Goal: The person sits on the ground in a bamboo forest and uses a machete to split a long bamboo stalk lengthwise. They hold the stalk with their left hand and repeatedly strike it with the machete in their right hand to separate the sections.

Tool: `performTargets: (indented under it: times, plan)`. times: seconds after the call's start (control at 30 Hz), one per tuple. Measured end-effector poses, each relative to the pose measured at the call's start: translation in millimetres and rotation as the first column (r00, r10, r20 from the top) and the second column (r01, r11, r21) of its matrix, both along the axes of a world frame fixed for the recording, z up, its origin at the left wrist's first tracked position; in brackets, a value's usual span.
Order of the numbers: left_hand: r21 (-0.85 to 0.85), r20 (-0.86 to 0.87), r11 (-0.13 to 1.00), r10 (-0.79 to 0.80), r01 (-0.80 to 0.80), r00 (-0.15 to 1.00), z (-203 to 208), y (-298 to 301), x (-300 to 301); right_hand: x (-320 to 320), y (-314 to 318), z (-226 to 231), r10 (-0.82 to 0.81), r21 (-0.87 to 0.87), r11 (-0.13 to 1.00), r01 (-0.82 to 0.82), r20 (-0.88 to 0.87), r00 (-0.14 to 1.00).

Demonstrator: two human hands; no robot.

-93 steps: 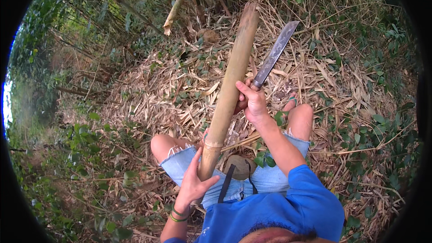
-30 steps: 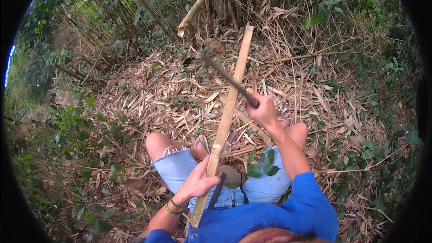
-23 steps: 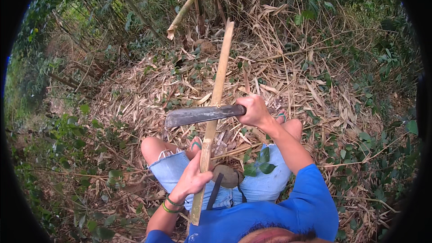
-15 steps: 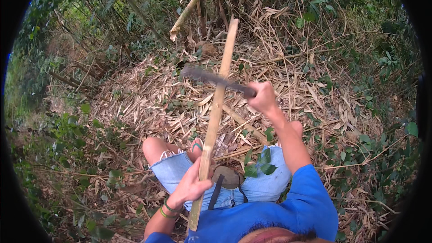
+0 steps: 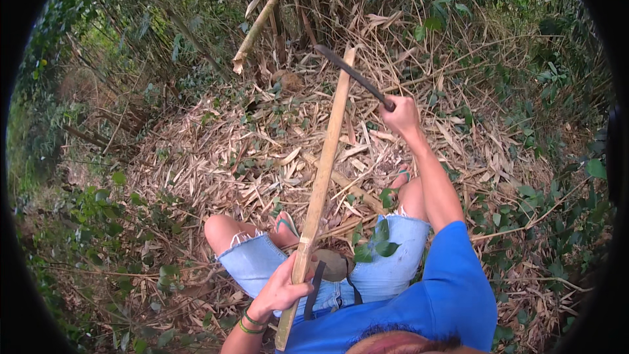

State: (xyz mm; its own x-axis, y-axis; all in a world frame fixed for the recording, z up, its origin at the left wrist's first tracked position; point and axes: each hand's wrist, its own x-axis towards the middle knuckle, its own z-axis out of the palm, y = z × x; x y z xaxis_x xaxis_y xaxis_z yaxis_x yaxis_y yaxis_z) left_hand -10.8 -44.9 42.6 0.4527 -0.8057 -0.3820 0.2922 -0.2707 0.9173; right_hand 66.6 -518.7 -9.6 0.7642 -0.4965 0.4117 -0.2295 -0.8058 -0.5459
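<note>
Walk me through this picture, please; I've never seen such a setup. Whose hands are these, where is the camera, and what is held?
There is no machine: these are a person's own bare hands. A wide fisheye camera on the person's head looks down, so edges curve and corners go black. The left hand grips a split bamboo strip near its lower end. The right hand holds a machete, its blade crossing the strip near the far end; I cannot tell whether they touch. Dry leaf litter covers the ground beyond the denim shorts.
</note>
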Motion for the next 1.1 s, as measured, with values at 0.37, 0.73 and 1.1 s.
performTargets:
  times: [0.37,0.73,1.1]
  plan:
    - [-0.105,-0.250,0.988,0.083,-0.112,0.965,-0.4,6.1,-8.1,29.2,-54.7,-21.0,-0.295,0.301,0.904,0.304,-0.077,0.953]
    - [-0.209,-0.582,0.878,0.242,-0.430,0.776,-30.3,-53.6,51.9,-30.9,135.1,-8.4,0.352,-0.050,0.935,-0.352,-0.005,0.936]
    - [-0.168,-0.325,0.963,0.146,-0.209,0.934,-12.3,-36.3,24.7,-4.8,80.7,13.1,0.196,0.024,0.981,-0.195,-0.148,0.969]
